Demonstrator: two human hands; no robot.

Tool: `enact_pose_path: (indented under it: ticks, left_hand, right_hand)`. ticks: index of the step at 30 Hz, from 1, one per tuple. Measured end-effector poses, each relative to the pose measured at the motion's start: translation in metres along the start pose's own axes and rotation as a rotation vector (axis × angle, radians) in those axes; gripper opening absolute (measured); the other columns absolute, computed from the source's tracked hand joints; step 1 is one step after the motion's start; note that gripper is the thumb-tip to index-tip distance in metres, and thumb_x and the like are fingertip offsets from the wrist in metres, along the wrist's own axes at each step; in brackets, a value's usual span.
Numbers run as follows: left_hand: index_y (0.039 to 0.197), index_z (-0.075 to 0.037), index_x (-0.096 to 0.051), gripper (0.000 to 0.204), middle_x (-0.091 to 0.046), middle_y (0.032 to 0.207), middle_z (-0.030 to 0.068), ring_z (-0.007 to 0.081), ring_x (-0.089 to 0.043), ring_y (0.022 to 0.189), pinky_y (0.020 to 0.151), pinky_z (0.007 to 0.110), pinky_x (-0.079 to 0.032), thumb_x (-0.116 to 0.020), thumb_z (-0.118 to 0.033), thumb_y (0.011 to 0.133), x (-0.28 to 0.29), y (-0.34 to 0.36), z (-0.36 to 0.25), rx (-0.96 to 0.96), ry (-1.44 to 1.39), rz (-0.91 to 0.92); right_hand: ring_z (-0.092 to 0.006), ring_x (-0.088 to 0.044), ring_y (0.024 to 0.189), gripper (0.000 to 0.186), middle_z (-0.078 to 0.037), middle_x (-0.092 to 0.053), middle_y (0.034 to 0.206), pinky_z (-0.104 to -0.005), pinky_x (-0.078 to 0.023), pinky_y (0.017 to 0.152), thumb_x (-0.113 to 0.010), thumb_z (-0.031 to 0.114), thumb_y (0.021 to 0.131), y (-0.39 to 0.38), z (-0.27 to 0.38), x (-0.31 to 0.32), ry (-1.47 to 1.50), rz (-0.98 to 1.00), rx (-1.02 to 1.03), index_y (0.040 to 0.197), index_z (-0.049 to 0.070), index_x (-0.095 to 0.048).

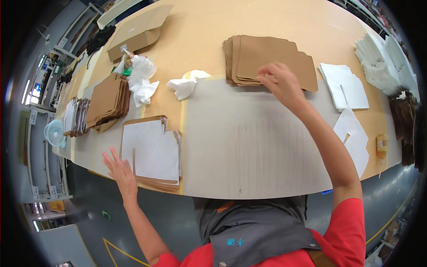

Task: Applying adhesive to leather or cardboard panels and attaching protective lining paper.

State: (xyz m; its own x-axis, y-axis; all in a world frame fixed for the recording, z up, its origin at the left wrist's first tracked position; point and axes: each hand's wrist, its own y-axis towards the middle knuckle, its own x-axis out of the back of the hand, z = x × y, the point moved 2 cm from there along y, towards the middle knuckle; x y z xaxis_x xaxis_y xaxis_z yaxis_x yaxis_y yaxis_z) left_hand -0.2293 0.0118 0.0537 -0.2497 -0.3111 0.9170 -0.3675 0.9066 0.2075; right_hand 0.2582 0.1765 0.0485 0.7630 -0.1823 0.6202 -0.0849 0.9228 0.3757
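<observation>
Over the near right corner of a stack of brown cut sheets (267, 55), my right hand (281, 82) hovers or rests with its fingers partly bent and apart. Nothing shows in its fingers; whether they touch the top sheet I cannot make out. My left hand (121, 171) has its fingers spread, holding nothing, beside the left edge of a stack of white-faced brown pieces (153, 153). Those pieces have a notched corner and a narrow slot. Between the two stacks lies a grey work mat (249, 138) with dark streaks.
At left stand another brown stack (108, 100), upright white-and-brown pieces (76, 116), a clear squeeze bottle (143, 66) and crumpled white tissue (182, 88). White slotted sheets (342, 84), a white pile (378, 58) and an amber jar (381, 146) occupy the right. A cardboard box (138, 35) sits behind.
</observation>
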Motion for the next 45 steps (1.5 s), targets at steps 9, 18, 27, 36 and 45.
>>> enact_pose_path:
  ticks: [9,18,27,36,45]
  left_hand:
    - [0.156,-0.013,-0.037,0.060,-0.008,0.168,0.0193,0.0364,0.001,0.155,0.122,0.054,-0.001,-0.036,-0.048,0.107,-0.024,0.030,-0.143,-0.516,-0.194,0.202]
    - [0.145,-0.006,-0.052,0.055,-0.033,0.160,0.0220,0.0318,-0.025,0.152,0.120,0.038,-0.021,-0.040,-0.045,0.107,-0.096,0.065,-0.276,-0.484,-0.638,0.513]
    - [0.129,-0.002,-0.065,0.054,-0.065,0.128,0.0088,0.0171,-0.054,0.123,0.107,0.031,-0.036,-0.046,-0.047,0.106,-0.132,0.104,-0.316,-0.332,-0.815,0.482]
    - [0.126,-0.003,-0.067,0.053,-0.065,0.126,0.0107,0.0187,-0.052,0.123,0.107,0.030,-0.035,-0.045,-0.047,0.106,-0.126,0.106,-0.319,-0.324,-0.682,0.497]
    - [0.128,-0.004,-0.066,0.054,-0.061,0.137,0.0125,0.0232,-0.047,0.136,0.114,0.035,-0.031,-0.045,-0.048,0.105,-0.131,0.108,-0.325,-0.264,-0.710,0.562]
  right_hand:
    - [-0.0240,-0.058,0.088,0.011,-0.003,-0.061,0.088,-0.0377,-0.049,0.079,-0.071,0.018,0.088,0.023,-0.024,-0.037,-0.328,-0.024,0.292,0.085,0.009,-0.066]
    - [-0.0256,-0.058,0.088,0.011,-0.006,-0.061,0.087,-0.0390,-0.050,0.078,-0.061,0.014,0.091,0.028,-0.026,-0.034,-0.276,0.062,0.199,0.083,0.006,-0.064]
    - [-0.0304,-0.057,0.100,0.016,-0.010,-0.061,0.101,-0.0400,-0.049,0.085,-0.068,0.022,0.089,0.034,-0.024,-0.042,-0.192,0.152,0.193,0.091,0.008,-0.061]
    - [-0.0266,-0.059,0.100,0.013,-0.006,-0.064,0.103,-0.0404,-0.050,0.084,-0.062,0.020,0.090,0.037,-0.028,-0.056,-0.319,0.069,0.193,0.088,0.009,-0.067]
    - [-0.0282,-0.058,0.095,0.010,-0.008,-0.062,0.098,-0.0408,-0.049,0.083,-0.060,0.015,0.086,0.036,-0.028,-0.041,-0.209,0.121,0.073,0.086,0.006,-0.064]
